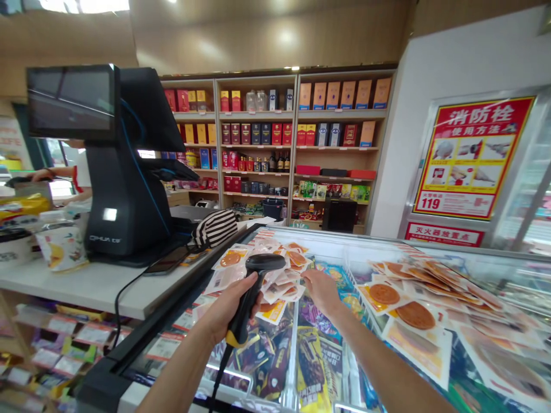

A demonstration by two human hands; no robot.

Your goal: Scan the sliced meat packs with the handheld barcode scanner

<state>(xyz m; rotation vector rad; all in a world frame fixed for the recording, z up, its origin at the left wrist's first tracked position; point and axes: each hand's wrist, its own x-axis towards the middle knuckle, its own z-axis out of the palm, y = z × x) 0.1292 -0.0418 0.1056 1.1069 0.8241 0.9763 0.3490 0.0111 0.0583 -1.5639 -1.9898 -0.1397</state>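
Observation:
My left hand (235,304) is wrapped around the handle of a black and yellow barcode scanner (243,304), whose head points away over a pile of flat clear packets (282,287). Round orange-brown slices show inside these packets. At the right edge of the pile, my right hand (321,291) has its fingers drawn together in a pinch on a packet. The pile lies on the glass top of a chest freezer (297,350), through which wrapped ice creams show. A second, larger heap of similar packets (417,310) spreads over the glass to the right.
On the counter (116,292) at left stand a black checkout terminal (124,201), a phone (167,261) and a striped cloth item (214,228). The scanner's cable (217,378) hangs toward me. Shelves of boxed goods (258,135) line the back; another person's arm (55,172) shows far left.

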